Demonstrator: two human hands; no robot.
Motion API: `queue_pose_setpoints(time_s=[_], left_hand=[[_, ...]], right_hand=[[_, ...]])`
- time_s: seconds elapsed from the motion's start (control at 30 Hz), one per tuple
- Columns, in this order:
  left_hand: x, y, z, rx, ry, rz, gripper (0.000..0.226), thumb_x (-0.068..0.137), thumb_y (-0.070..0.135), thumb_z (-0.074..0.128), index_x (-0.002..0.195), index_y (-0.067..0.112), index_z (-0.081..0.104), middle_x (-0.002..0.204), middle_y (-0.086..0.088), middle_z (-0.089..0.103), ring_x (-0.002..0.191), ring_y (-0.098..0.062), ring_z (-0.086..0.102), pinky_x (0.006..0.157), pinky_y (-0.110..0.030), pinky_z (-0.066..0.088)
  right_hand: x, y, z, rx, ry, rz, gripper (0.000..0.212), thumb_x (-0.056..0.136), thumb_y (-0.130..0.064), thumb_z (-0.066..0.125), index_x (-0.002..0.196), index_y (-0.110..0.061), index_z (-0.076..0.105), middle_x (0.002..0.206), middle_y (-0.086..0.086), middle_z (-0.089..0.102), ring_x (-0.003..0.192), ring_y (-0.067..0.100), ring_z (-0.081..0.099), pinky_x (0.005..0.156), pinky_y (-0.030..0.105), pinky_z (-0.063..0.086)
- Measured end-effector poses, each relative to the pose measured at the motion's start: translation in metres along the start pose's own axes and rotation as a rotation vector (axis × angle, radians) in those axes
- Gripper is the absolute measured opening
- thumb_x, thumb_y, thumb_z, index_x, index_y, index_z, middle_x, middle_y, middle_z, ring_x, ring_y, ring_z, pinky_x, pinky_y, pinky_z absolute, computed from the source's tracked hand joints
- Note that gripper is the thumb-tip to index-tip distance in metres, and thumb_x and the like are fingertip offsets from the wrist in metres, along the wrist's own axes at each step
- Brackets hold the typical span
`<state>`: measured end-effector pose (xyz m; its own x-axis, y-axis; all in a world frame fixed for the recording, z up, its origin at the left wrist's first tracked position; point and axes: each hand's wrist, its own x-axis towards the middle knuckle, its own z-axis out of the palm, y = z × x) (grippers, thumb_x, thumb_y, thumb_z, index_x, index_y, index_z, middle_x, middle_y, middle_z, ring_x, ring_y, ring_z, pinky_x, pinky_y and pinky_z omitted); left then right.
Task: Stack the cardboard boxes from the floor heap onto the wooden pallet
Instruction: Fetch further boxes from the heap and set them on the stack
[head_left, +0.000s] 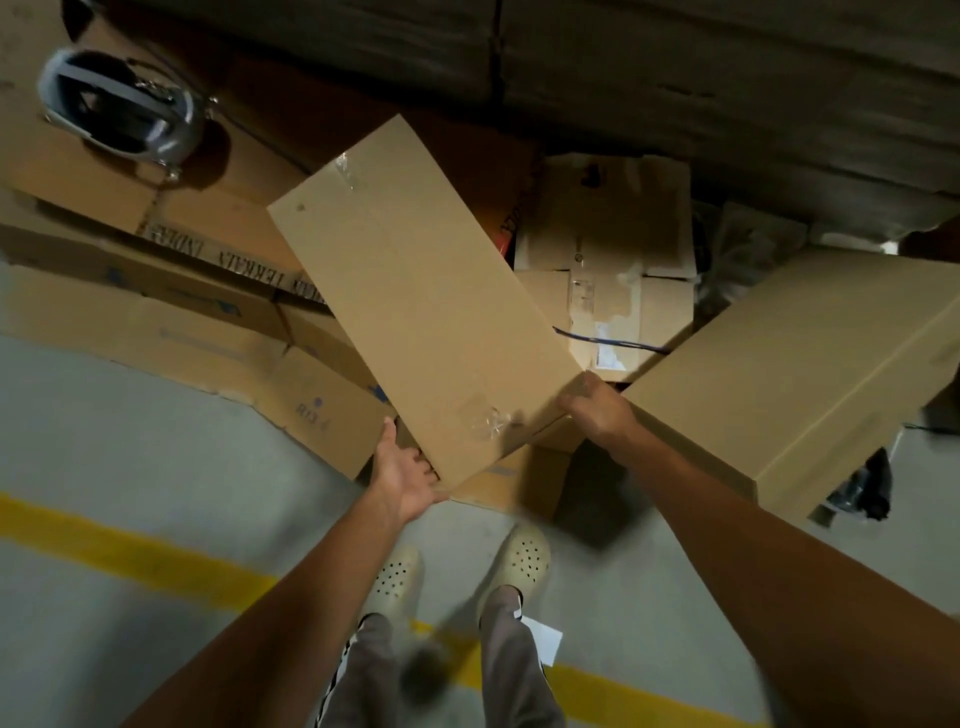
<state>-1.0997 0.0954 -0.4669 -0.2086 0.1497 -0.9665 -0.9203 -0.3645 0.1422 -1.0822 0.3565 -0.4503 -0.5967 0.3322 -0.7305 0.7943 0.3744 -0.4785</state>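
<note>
Work looks far from done: left hand (405, 475) cups the near left corner of a long cardboard box (426, 291), right hand (597, 410) curls over its near right corner, floor heap (613, 270) crowding beneath and beside it, wooden pallet out of view.

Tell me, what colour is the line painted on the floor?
Yellow: the line runs across the grey floor, and it shows best in the head view.
</note>
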Motion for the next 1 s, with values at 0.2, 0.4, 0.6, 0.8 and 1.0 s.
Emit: queue_pose_setpoints(time_s=[0.2, 0.4, 0.6, 0.8, 1.0], left_hand=[[-0.040, 0.028, -0.010, 0.121, 0.122, 0.138, 0.088, 0.094, 0.074, 0.031, 0.154, 0.009, 0.034, 0.158, -0.018, 0.033, 0.144, -0.036, 0.033, 0.109, -0.058, 0.028], [-0.126, 0.069, -0.019, 0.168, 0.121, 0.428, 0.028, 0.102, 0.037, 0.044, 0.114, 0.019, 0.062, 0.120, 0.000, 0.063, 0.110, -0.017, 0.055, 0.114, -0.051, 0.026], [-0.198, 0.118, -0.030, 0.268, -0.003, 0.724, 0.034, 0.101, 0.020, 0.045, 0.131, 0.021, 0.062, 0.129, 0.005, 0.066, 0.126, -0.012, 0.053, 0.115, -0.049, 0.028], [-0.291, 0.151, -0.007, 0.403, -0.204, 0.901, 0.052, 0.095, 0.020, 0.059, 0.147, 0.017, 0.048, 0.144, -0.003, 0.055, 0.129, -0.019, 0.052, 0.090, -0.032, 0.045], [-0.370, 0.154, 0.006, 0.666, -0.452, 0.940, 0.048, 0.102, 0.021, 0.050, 0.149, 0.024, 0.045, 0.135, 0.004, 0.059, 0.111, -0.013, 0.065, 0.078, -0.030, 0.053]], right_hand=[[-0.020, -0.033, 0.003, 0.012, 0.045, 0.007, 0.053, 0.083, -0.040, 0.069, 0.125, -0.011, 0.055, 0.125, 0.014, 0.058, 0.113, 0.032, 0.057, 0.097, 0.047, 0.051], [-0.077, -0.096, 0.000, 0.231, 0.114, -0.088, 0.066, 0.090, -0.026, 0.068, 0.147, -0.027, 0.036, 0.141, 0.008, 0.048, 0.121, 0.030, 0.053, 0.090, 0.045, 0.056], [-0.147, -0.155, -0.012, 0.518, 0.151, -0.218, 0.067, 0.092, -0.014, 0.066, 0.146, -0.034, 0.032, 0.130, -0.001, 0.052, 0.117, 0.024, 0.053, 0.087, 0.038, 0.049], [-0.242, -0.180, -0.025, 0.518, 0.399, -0.309, 0.067, 0.093, -0.043, 0.065, 0.151, -0.031, 0.033, 0.133, -0.003, 0.055, 0.121, 0.022, 0.054, 0.103, 0.049, 0.046], [-0.349, -0.158, -0.033, 0.589, 0.435, -0.282, 0.072, 0.087, -0.050, 0.068, 0.150, -0.033, 0.036, 0.135, -0.002, 0.057, 0.119, 0.023, 0.058, 0.097, 0.054, 0.052]])
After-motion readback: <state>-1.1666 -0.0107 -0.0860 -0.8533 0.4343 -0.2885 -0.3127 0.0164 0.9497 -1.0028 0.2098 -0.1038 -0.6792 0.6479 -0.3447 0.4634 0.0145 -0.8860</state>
